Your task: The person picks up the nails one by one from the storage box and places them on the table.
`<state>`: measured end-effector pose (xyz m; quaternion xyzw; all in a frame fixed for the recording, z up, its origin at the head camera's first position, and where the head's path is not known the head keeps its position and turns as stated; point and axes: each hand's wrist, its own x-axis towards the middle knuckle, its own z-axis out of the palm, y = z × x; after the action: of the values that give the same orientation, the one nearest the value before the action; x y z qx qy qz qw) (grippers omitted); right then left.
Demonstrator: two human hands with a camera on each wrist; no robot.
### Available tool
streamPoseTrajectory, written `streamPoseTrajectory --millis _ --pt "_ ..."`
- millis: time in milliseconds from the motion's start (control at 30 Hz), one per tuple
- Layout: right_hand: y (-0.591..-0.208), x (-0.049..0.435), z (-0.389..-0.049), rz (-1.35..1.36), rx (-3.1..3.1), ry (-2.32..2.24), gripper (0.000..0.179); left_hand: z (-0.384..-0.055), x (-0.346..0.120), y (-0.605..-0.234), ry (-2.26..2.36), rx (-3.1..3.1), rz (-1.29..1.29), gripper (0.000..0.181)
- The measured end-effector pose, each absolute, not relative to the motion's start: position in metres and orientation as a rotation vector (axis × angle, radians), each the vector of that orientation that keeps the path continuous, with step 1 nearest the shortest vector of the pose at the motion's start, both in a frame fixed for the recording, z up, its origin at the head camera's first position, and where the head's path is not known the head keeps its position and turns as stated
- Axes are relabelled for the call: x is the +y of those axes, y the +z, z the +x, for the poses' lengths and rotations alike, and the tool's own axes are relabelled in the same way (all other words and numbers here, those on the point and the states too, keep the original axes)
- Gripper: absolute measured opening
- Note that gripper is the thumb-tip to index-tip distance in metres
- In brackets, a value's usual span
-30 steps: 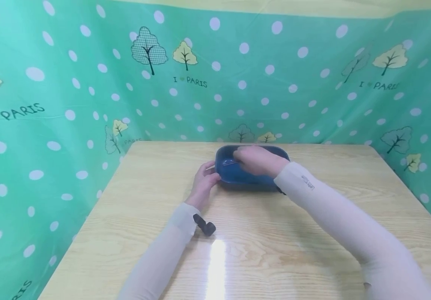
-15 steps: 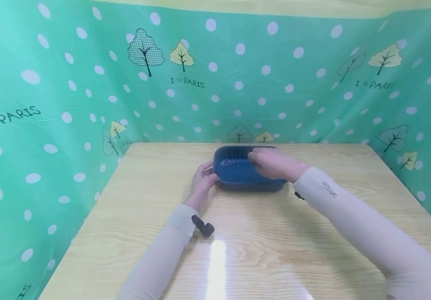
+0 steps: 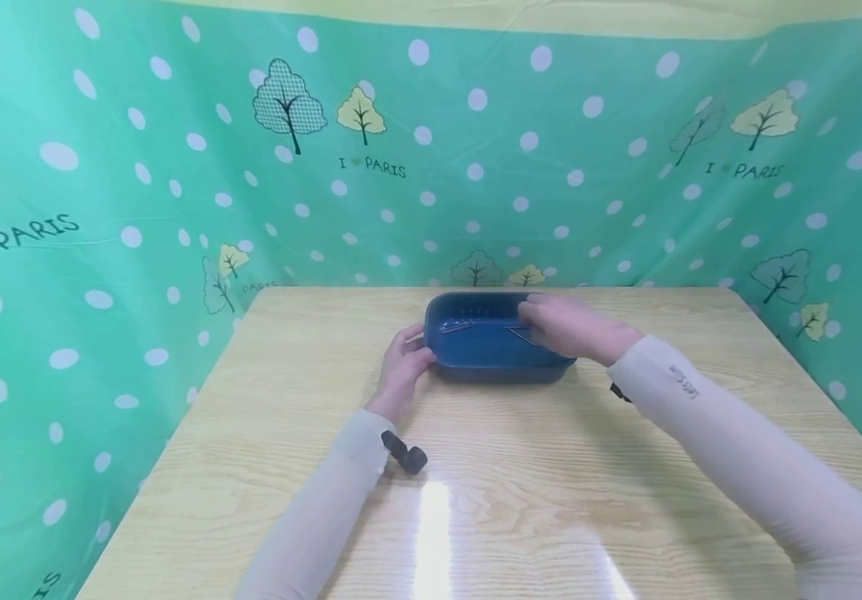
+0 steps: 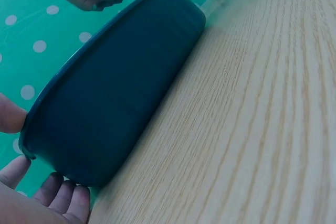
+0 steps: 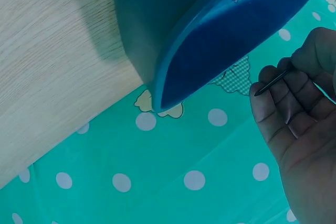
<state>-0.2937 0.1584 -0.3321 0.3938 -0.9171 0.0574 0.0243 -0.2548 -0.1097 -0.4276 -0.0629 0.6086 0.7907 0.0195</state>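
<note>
Nearest, my left hand (image 3: 401, 371) grips the left end of a blue bin (image 3: 498, 374) on a wooden table (image 3: 326, 500). Over the bin, my right hand (image 3: 569, 327) pinches what looks like a dark nail (image 5: 273, 83); a light pinch, bin held still, should serve best. Slim metal pieces (image 3: 456, 327) lie inside, leftward.

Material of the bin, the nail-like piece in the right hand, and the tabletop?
Bin: likely plastic, smooth, slightly glossy; thin lipped rim, highlights inside.
Nail-like piece: probably metal; thin, straight, dark, pointed; finish unclear in shadow.
Tabletop: wood or printed laminate, can't tell; pale grain, glossy, mirrors bright light.
</note>
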Motion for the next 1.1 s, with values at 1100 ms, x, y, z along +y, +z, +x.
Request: streamPoseTrajectory --millis 1100 --pt "-0.348 0.238 -0.311 1.066 -2.820 0.136 0.015 -0.254 -0.109 -0.428 2.465 1.893 -0.189 0.063"
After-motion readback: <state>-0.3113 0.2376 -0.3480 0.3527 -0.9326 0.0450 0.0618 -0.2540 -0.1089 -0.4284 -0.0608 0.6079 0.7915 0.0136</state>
